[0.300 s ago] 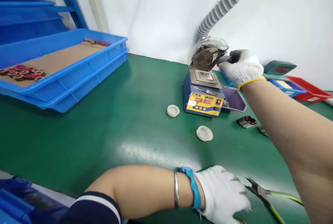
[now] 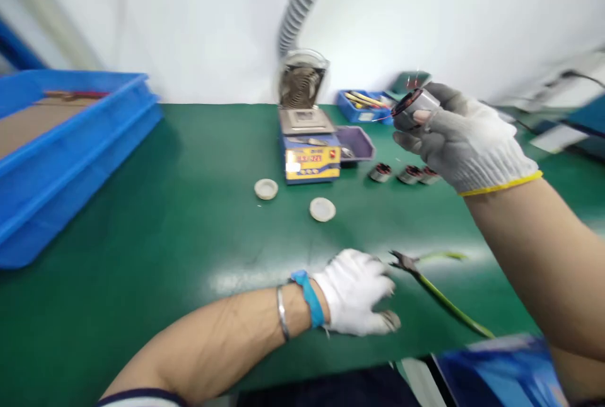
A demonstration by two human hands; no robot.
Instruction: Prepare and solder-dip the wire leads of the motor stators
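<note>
1. Hands first, from left to right: the left hand [image 2: 357, 293], in a white glove, lies low in the frame on the green mat [image 2: 189, 205] with fingers loosely spread and nothing in its grip, close to the green-handled cutters [image 2: 437, 290]. The right hand [image 2: 466, 139], at upper right, pinches a wound motor stator [image 2: 412, 106] between thumb and fingers, raised off the mat.
2. Risk: the stator has thin wire ends trailing left toward the soldering pot [image 2: 312, 149]; they could snag or bend if swung carelessly, and a loose pinch might drop the part onto the mat.
3. Risk: the pot looks powered, so a gloved finger straying near its top plate could be scorched.
4. Risk: the cutters' tips point toward the left hand, and a blind reach might nick the glove.
5. Count, left to right: one blue crate [image 2: 70, 155], two white caps [image 2: 266, 189], one soldering pot, three stators [image 2: 405, 174] lying on the mat, one stator held, one pair of cutters.
</note>
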